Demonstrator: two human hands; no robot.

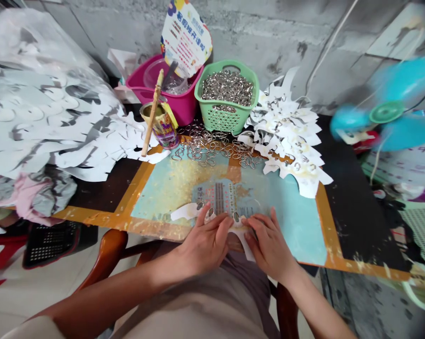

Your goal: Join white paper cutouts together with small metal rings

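My left hand (205, 240) and my right hand (269, 245) sit close together at the near edge of a pale blue board (290, 226), both pinching a white die-cut paper strip (187, 212). Small oval metal rings (236, 217) sit on the strip between my hands, partly hidden by my fingers. Farther ahead, a scatter of loose metal rings (212, 148) lies on the table. A green plastic basket (226, 96) full of similar rings stands behind them.
A stack of white cutouts with rings (290, 136) lies to the right, and a large white paper pile (57, 113) lies to the left. A pink tub (163, 89), a can holding a wooden stick (161, 127) and a blue fan (385, 113) stand around the table.
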